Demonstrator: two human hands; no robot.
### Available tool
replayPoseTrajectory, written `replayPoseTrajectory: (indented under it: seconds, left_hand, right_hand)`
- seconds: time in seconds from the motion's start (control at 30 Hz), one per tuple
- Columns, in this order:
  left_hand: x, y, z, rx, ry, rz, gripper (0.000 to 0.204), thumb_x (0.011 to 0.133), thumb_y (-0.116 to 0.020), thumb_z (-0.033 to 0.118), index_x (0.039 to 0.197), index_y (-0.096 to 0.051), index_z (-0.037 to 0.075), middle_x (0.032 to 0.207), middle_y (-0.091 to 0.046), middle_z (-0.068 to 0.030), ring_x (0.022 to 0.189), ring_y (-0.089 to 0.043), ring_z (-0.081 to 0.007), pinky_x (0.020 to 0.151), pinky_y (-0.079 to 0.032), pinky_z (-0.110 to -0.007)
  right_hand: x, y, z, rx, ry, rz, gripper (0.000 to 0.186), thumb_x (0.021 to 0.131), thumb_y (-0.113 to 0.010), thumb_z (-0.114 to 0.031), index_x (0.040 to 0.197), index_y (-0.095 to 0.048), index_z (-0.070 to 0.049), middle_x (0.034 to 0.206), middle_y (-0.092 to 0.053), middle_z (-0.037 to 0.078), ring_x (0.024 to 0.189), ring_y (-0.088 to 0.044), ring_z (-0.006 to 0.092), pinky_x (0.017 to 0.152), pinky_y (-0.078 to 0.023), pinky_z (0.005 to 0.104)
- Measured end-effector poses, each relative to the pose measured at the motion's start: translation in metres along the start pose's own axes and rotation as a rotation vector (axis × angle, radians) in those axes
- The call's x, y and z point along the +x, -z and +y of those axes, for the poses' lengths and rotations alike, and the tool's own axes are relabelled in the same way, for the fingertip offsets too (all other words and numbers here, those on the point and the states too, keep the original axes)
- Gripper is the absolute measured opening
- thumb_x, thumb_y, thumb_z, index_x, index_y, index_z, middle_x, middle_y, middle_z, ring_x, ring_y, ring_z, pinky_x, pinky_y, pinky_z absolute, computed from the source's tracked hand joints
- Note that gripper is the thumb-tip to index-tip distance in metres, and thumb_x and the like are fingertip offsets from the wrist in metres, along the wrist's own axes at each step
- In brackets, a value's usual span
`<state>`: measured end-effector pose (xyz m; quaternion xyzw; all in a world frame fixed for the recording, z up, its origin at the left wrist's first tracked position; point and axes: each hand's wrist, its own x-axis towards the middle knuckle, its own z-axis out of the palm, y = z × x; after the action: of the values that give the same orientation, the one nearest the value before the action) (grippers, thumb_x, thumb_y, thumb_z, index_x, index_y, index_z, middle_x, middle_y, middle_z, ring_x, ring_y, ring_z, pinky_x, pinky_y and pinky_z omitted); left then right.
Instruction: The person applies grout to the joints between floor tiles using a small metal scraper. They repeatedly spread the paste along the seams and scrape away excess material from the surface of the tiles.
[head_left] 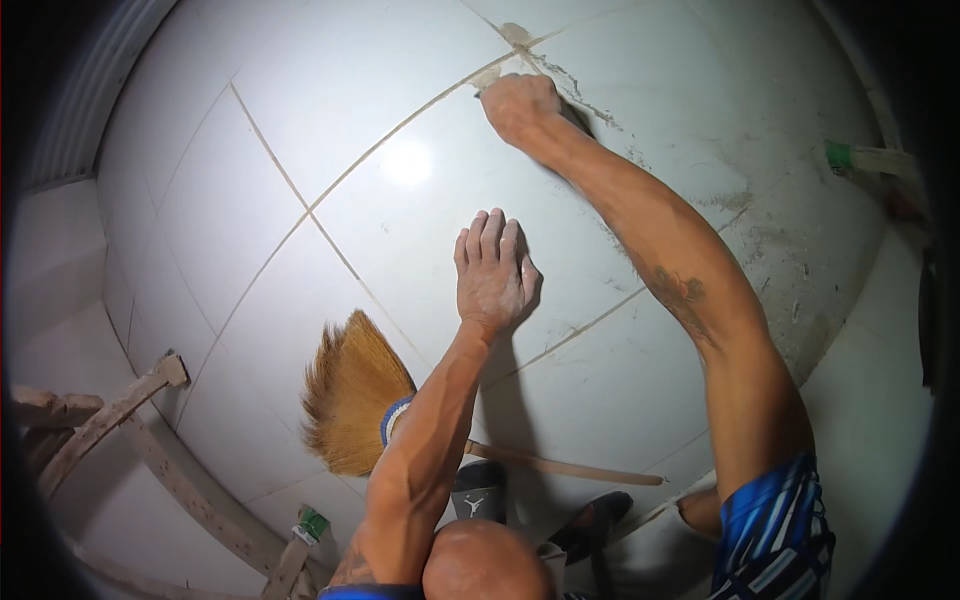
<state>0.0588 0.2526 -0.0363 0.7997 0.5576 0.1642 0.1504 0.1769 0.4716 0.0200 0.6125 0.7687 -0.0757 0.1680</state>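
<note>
The tiled floor (400,160) under my palm is glossy and smooth; beside it the broom (352,395) has dry straw bristles and a wooden handle.

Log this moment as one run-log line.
left hand: flat on white floor tile | right hand: closed around small tool at grout joint | broom: lying near knees

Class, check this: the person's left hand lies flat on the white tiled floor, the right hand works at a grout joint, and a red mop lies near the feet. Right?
Not quite. The head view shows a straw broom with a wooden handle near the feet, not a red mop. The left hand does lie flat on the tiled floor, and the right hand works at the grout joint.
</note>
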Motion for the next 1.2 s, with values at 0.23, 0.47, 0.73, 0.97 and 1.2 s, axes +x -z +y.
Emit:
replayPoseTrajectory:
  seconds: [0.23,0.47,0.73,0.97,1.2]
  left_hand:
    - [-0.004,-0.005,0.001,0.028,-0.021,0.034,0.057,0.083,-0.061,0.021,0.135,-0.046,0.005,0.144,-0.042,-0.0171,0.139,-0.034,-0.0359,0.115,-0.025,-0.054]
    - [-0.002,-0.010,0.010,0.028,-0.039,0.023,0.057,0.084,-0.060,0.022,0.136,-0.045,0.005,0.145,-0.041,-0.0159,0.140,-0.033,-0.0346,0.116,-0.024,-0.053]
    - [-0.004,-0.010,0.014,0.025,-0.028,-0.009,0.057,0.084,-0.060,0.023,0.136,-0.045,0.005,0.145,-0.041,-0.0156,0.140,-0.033,-0.0344,0.116,-0.024,-0.052]
    - [-0.002,-0.002,0.003,0.058,-0.002,-0.022,0.056,0.085,-0.060,0.023,0.136,-0.046,0.005,0.144,-0.041,-0.0160,0.140,-0.033,-0.0349,0.116,-0.024,-0.052]
    - [-0.002,-0.005,0.003,0.023,-0.029,0.029,0.056,0.084,-0.060,0.021,0.136,-0.046,0.005,0.144,-0.042,-0.0164,0.139,-0.034,-0.0353,0.115,-0.024,-0.053]
  right_hand:
    - [0.017,0.003,-0.019,0.117,-0.147,0.055,0.017,0.085,-0.068,-0.013,0.099,-0.077,-0.014,0.097,-0.075,0.004,0.090,-0.072,0.0220,0.065,-0.056,0.0383]
    - [0.028,-0.002,0.008,0.192,-0.164,0.150,0.017,0.086,-0.061,-0.011,0.094,-0.076,-0.011,0.092,-0.075,0.010,0.088,-0.073,0.0243,0.064,-0.056,0.0394]
    - [0.019,0.007,0.029,0.216,-0.173,0.141,0.020,0.088,-0.059,-0.011,0.096,-0.077,-0.010,0.098,-0.075,0.009,0.087,-0.073,0.0231,0.062,-0.055,0.0414]
    - [-0.003,-0.009,0.001,0.131,-0.084,0.076,0.020,0.088,-0.059,-0.012,0.097,-0.077,-0.010,0.099,-0.075,0.010,0.092,-0.073,0.0244,0.066,-0.056,0.0415]
    - [0.000,-0.010,-0.001,0.178,-0.119,-0.013,0.021,0.088,-0.061,-0.015,0.101,-0.077,-0.015,0.100,-0.075,0.006,0.091,-0.072,0.0226,0.063,-0.054,0.0407]
